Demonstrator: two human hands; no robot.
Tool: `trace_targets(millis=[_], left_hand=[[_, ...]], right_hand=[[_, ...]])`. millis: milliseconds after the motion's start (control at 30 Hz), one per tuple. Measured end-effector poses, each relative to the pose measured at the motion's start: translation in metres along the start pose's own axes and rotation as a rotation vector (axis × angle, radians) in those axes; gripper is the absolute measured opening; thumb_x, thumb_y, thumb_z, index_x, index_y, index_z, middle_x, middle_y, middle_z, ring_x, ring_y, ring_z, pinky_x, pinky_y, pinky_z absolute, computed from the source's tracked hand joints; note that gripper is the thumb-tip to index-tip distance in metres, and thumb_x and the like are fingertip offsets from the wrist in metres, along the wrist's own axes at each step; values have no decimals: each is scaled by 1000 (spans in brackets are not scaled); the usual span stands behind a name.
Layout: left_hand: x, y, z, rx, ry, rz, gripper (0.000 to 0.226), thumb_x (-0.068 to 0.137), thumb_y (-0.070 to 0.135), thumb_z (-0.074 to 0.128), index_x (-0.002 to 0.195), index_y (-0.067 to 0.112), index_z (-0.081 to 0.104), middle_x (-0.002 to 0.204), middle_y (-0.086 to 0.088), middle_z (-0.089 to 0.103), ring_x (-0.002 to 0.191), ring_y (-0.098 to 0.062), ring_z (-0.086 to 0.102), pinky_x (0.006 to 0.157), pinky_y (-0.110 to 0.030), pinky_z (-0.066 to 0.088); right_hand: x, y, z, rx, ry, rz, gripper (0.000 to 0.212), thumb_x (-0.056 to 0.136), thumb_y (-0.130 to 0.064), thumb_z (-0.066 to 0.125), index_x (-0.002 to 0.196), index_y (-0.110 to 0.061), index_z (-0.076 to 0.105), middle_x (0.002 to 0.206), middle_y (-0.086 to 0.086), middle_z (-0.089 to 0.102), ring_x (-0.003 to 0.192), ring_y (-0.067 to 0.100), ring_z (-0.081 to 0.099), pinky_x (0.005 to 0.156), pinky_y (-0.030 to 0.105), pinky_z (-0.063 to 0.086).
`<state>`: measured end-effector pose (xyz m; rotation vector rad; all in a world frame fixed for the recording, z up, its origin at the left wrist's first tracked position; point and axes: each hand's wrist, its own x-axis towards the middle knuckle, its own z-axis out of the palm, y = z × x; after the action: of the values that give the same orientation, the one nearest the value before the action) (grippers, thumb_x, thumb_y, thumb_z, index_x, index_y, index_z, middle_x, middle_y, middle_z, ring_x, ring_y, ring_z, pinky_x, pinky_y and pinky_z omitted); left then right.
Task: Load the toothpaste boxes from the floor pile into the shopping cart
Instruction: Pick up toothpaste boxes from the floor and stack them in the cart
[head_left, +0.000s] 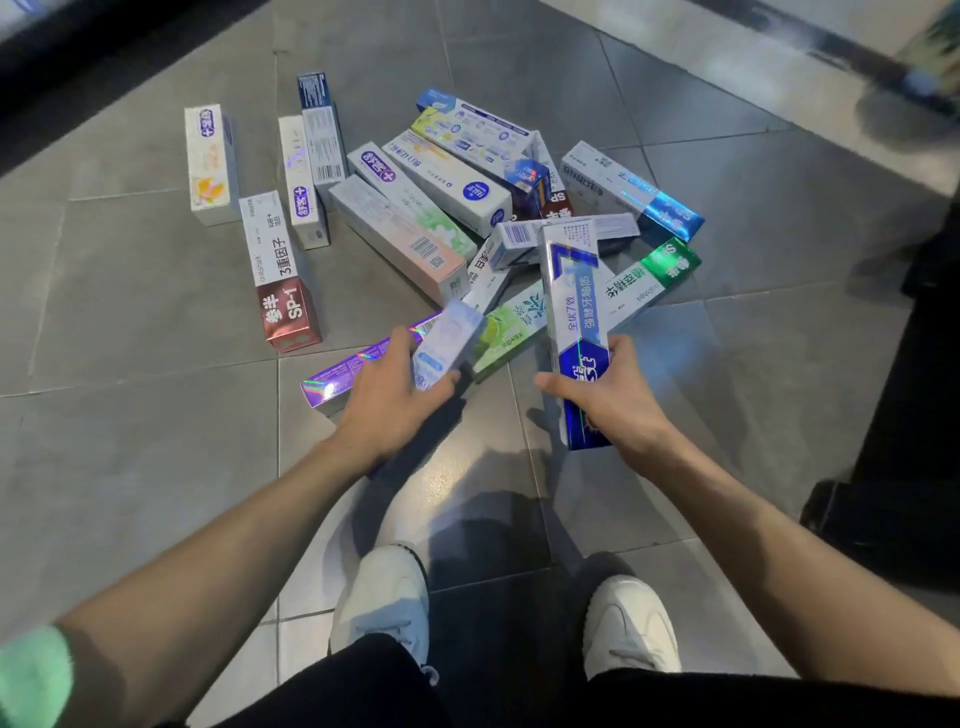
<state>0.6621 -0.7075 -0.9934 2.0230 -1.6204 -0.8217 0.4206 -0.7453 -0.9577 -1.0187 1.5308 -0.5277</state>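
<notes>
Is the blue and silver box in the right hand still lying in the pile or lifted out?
Lifted out. The right hand grips the blue and silver box by its near end, its far end tilted above the pile.

Two white shoes (387, 597) are seen planted on grey floor tiles (130, 441), with black trousers (467, 691) below.

Centre of frame: heap of toothpaste boxes (436, 208), overlapping and crossed, few gaps between.
Left of heap: four separate boxes (283, 270), bare tile strips between.
Lower left: open grey floor (130, 441).
Lower centre: two white shoes (387, 597), narrow floor between.
Right edge: dark upright object (909, 405), blocking that side.
Upper right: open tile, blurred.
</notes>
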Motion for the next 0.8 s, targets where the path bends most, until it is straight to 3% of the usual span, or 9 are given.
trace_targets(millis=[100,200,300,367,433,633,800], left_hand=[[14,33,-20,-223,129,-57,47,88,47,74,102,14,43,86,8,60,80,-22,59,67,-37,43],[19,73,-56,-392,189,-92,43,88,46,74,109,19,50,92,18,60,77,7,59,62,-9,40],[16,120,-107,-537,219,-103,39,90,36,75,115,16,52,95,17,62,72,19,58,63,-4,42],[10,154,-154,-621,247,-132,34,92,35,73,114,17,54,95,17,64,75,15,61,68,-6,44],[2,188,-207,-705,281,-163,31,92,41,71,110,20,56,97,15,67,85,4,65,81,-22,50],[-35,309,-376,-913,275,-227,64,81,63,63,124,17,60,115,-4,73,106,-20,71,97,-50,55],[-79,407,-497,-1101,262,-257,44,96,37,68,125,4,57,120,-21,69,105,-33,70,97,-56,54]], right_hand=[[-3,-31,5,23,0,-52,68,81,-21,84,128,-19,35,110,-1,63,70,-2,69,52,17,53],[-13,-76,8,8,14,-138,69,78,-30,86,127,-22,38,111,-7,66,86,3,70,69,22,57],[-39,-138,3,26,-9,-209,66,79,-28,86,128,-21,41,115,-9,67,90,-2,70,75,21,56],[-69,-191,0,38,-14,-245,63,81,-29,85,127,-23,43,114,-12,67,92,-1,70,77,22,58],[-103,-247,-3,65,-38,-290,57,82,-26,83,124,-23,45,111,-13,68,91,-1,70,77,22,58],[-231,-413,-28,105,-153,-326,51,84,-24,81,124,-24,48,105,-12,71,89,2,71,75,23,56],[-327,-542,-46,45,-192,-366,53,86,-29,80,126,-22,47,112,-7,71,95,9,72,87,35,59]])
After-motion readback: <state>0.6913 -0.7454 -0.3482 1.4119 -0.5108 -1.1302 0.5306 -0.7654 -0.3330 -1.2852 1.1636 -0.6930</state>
